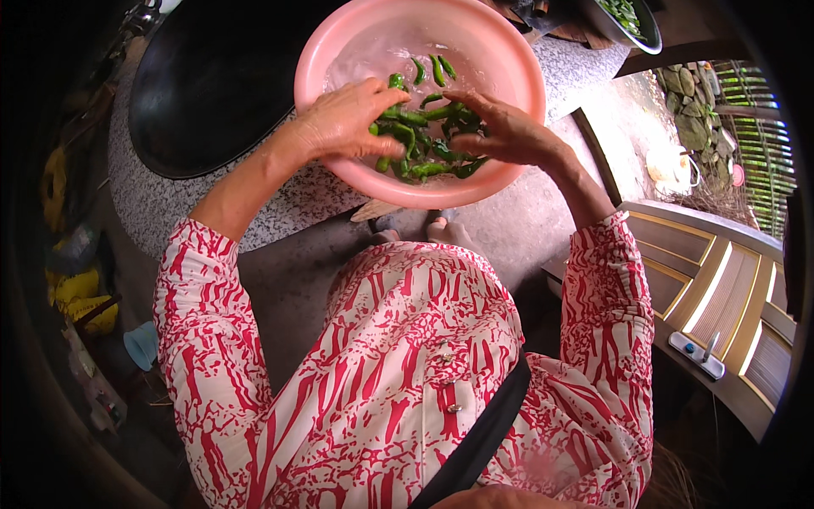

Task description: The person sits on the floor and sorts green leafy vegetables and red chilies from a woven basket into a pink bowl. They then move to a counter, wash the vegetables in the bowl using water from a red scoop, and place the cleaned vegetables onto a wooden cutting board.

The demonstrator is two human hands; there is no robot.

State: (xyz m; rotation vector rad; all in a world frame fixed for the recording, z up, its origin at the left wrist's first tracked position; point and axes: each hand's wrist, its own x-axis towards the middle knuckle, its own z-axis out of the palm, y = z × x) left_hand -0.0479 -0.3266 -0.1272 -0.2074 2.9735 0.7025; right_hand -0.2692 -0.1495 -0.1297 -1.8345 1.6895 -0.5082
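A pink plastic basin [407, 196] holds water and several green chili peppers [430, 169]. The peppers are bunched towards the near side, while a few float apart farther back. From the left, my left hand [353, 122] reaches over the rim, thumb and fingers spread at the edge of the bunch. My right hand [512, 132] curves in from the opposite side, its fingers apart over the peppers. No pepper is plainly gripped by either hand, and the fingertips partly cover the bunch.
A large black wok [210, 95] is set in the speckled stone counter [280, 203] to the left. At the upper right stands a metal bowl [650, 32] with green vegetables. A panelled door [725, 286] with a handle is at the right; a light-blue container [141, 345] is low at left.
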